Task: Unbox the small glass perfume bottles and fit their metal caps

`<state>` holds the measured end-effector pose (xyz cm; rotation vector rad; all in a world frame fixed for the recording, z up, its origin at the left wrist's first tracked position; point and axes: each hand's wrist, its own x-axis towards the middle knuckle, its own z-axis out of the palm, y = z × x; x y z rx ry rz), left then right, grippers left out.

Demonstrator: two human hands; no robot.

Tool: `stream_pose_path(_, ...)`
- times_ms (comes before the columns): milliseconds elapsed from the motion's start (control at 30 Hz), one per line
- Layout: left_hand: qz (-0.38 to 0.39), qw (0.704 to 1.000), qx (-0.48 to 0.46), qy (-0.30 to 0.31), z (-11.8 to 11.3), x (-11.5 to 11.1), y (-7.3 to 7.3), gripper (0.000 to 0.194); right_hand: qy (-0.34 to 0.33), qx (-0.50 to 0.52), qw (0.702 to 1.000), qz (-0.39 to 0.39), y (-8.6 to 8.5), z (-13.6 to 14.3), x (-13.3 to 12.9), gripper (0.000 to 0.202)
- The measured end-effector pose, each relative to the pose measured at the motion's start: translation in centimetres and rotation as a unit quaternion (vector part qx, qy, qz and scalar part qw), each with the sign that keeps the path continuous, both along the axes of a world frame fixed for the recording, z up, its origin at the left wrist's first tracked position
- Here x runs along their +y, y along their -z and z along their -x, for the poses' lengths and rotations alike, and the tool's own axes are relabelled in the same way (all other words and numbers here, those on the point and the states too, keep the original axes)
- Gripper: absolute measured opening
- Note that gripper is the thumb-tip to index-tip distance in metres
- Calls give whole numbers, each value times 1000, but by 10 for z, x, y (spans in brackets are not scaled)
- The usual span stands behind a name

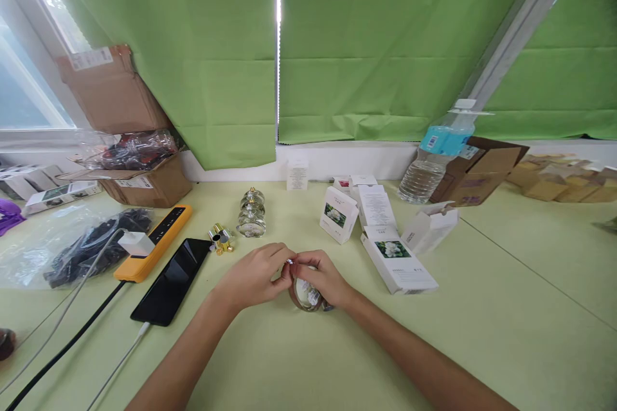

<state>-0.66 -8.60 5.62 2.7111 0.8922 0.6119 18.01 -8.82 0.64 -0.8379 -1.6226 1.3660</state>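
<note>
A round glass bottle [307, 295] stands on the table right in front of me, its upper part hidden by my fingers. My right hand [322, 275] is closed around its top. The fingertips of my left hand [258, 275] are pinched together at a small shiny piece [290, 262] by the bottle's neck; what exactly it is stays too small to tell. Behind my left hand several gold and silver caps [222, 239] lie in a cluster. Beyond them, clear glass bottles [251, 213] are lined up or stacked.
White boxes with flower pictures [399, 258] stand and lie to the right, near a water bottle [429, 164] and a brown carton [477, 173]. At left are a black phone [172, 281], an orange power strip [153, 244] with cables, and an open cardboard box [149, 186].
</note>
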Motion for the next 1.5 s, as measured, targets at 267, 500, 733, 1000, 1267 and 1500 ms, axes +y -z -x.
stream_pose_path(267, 23, 1000, -2, -1, -2, -1, 6, 21, 13, -26, 999, 12, -2, -2, 0, 34)
stream_pose_path(500, 19, 1000, -11, 3, -2, -1, 8, 20, -1, 3, 1000, -7, -8, 0, -2, 26)
stream_pose_path(733, 16, 999, -26, 8, -3, -1, 10, 23, 14, -13, 1000, -4, -7, 0, -1, 31)
stream_pose_path(1000, 13, 999, -43, 19, -3, -1, 9, 22, 13, -19, 1000, -9, -5, -2, -1, 31)
stream_pose_path(1267, 7, 1000, -23, 16, -5, -1, 9, 23, 16, -10, 1000, -12, -1, -2, 1, 30)
stream_pose_path(1500, -6, 1000, -28, 12, -1, 3, 12, 21, 8, -39, 999, -33, -3, 0, -3, 28)
